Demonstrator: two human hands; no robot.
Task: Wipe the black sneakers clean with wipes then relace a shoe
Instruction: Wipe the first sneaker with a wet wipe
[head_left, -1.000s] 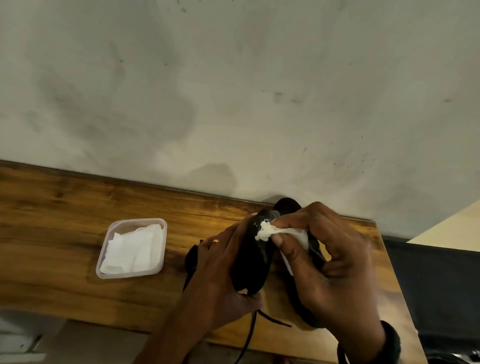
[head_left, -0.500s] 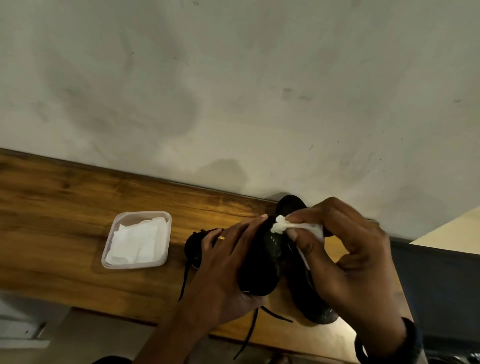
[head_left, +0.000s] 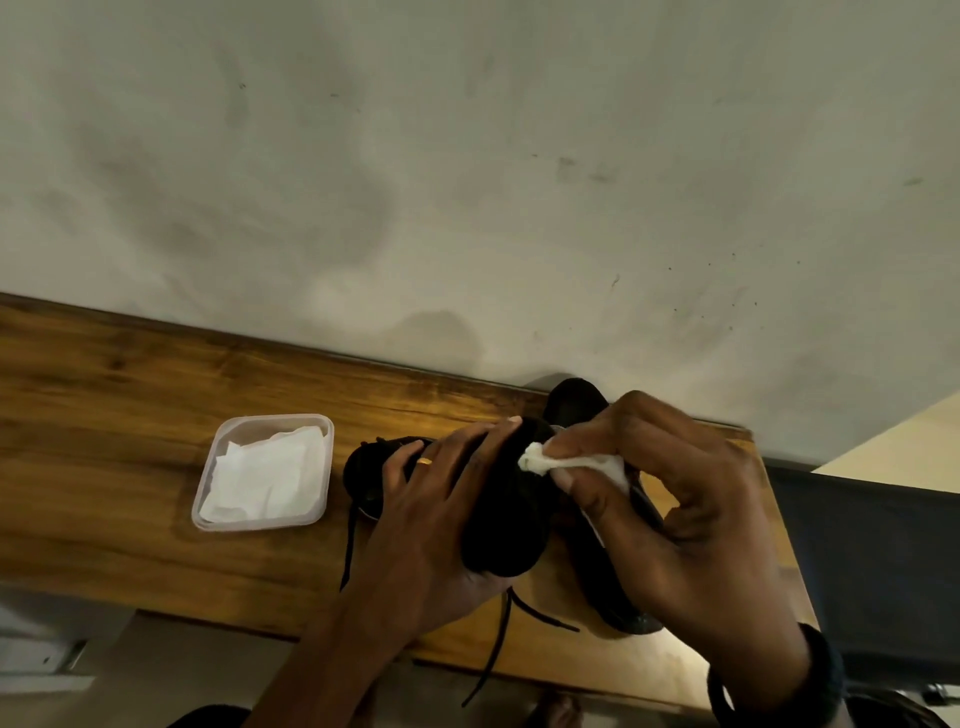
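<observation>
A clear plastic tub (head_left: 260, 522) sits on the wooden table (head_left: 114, 426), holding a loose stack of folded white wipes (head_left: 265, 475) that fills most of it. Just right of the tub, the left hand (head_left: 431, 514) grips a black sneaker (head_left: 506, 514), raised off the table, with the palm under it and the fingers curled over its top. There is a gold ring (head_left: 425, 461) on one finger. Black laces (head_left: 498, 644) dangle from the shoe past the table's near edge. Further right of the tub, the right hand (head_left: 691, 509) pinches a crumpled wipe (head_left: 571, 462) between thumb and fingertips, its tip touching the held sneaker. Its other fingers are curled. A second sneaker (head_left: 574, 397) stands on the table, farthest from the tub and mostly hidden by that hand.
</observation>
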